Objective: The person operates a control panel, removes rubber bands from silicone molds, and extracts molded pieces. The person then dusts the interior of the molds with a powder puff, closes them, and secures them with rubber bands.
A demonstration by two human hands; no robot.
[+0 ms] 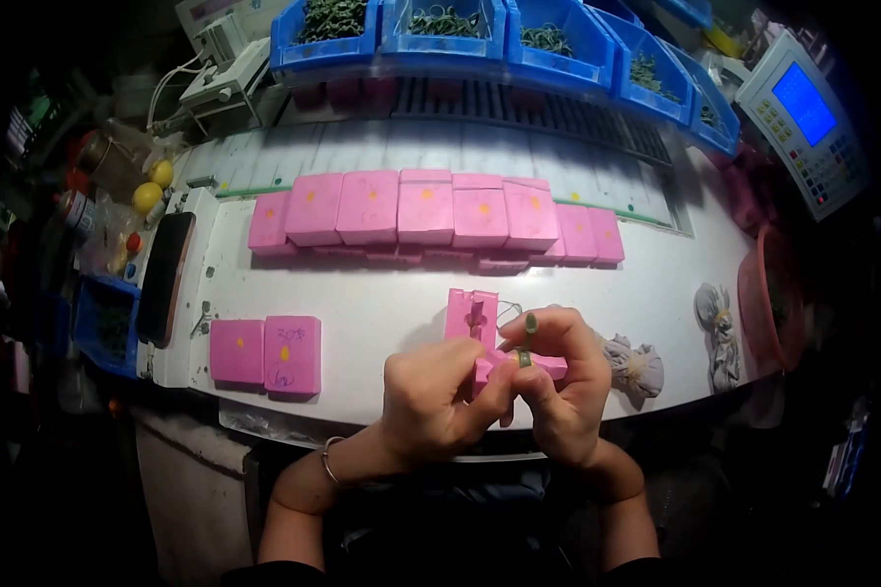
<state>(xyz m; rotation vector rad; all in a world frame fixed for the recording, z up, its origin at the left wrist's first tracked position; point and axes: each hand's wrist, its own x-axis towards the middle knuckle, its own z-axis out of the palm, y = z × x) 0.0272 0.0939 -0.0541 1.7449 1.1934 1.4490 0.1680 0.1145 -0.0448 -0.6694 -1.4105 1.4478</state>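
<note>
My left hand (436,396) and my right hand (563,391) meet over the white table near its front edge. Between them is a pink mould piece (548,367), with a small green piece (525,359) at the fingertips. Another green piece (531,328) stands up by my right index finger. My left fingers are bent and pressed together around the left end of the pink piece, partly hiding it. The right thumb and fingers close on its other side. Just behind my hands lies a pink mould half (473,311) with a cavity.
Pink blocks (369,207) form a row across the table, and two more (293,354) sit at left. Cloth bundles (634,368) lie at right. Blue bins (443,47) hang behind; a phone (166,279) rests at left, a control panel (803,122) at back right.
</note>
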